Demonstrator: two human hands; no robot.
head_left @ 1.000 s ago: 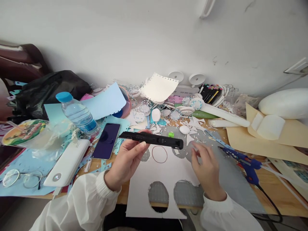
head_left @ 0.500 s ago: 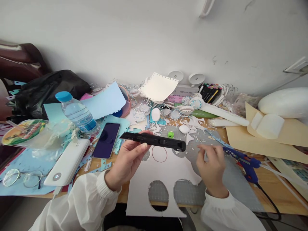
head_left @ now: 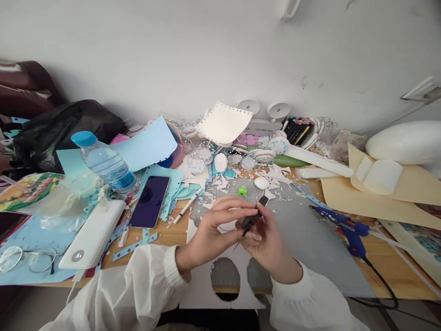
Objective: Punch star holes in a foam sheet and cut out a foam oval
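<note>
While the black utility knife (head_left: 253,220) is held up near the centre of the frame, slightly below the middle, it is gripped from both sides. By the left hand (head_left: 215,227), it is pinched with the fingers bent nearly shut and the thumb beneath; by the right hand (head_left: 270,246), it is clasped between curled fingers, some of which are hidden. The knife is tilted, its upper end pointed towards the upper right. Below the hands, at the lower centre, a white sheet (head_left: 197,285) with large rounded openings is seen, laid partly over the grey cutting mat (head_left: 299,230) and extended past the front edge of the wooden table (head_left: 389,271). Just above the hands, a small green object (head_left: 242,191) is placed on the mat, with white scraps (head_left: 275,174) scattered around it. At centre left, a white pen (head_left: 188,207) is laid near a dark-screened smartphone (head_left: 149,202), beside which a white power bank (head_left: 93,234) and a blue-capped water bottle (head_left: 108,165) are found. Eyeglasses (head_left: 53,266) are rested on blue paper (head_left: 20,276) at the lower left. At the right, a blue glue gun (head_left: 344,225) is laid below sheets of beige paper (head_left: 361,195), and markers (head_left: 298,132) are grouped at the upper right of centre.
</note>
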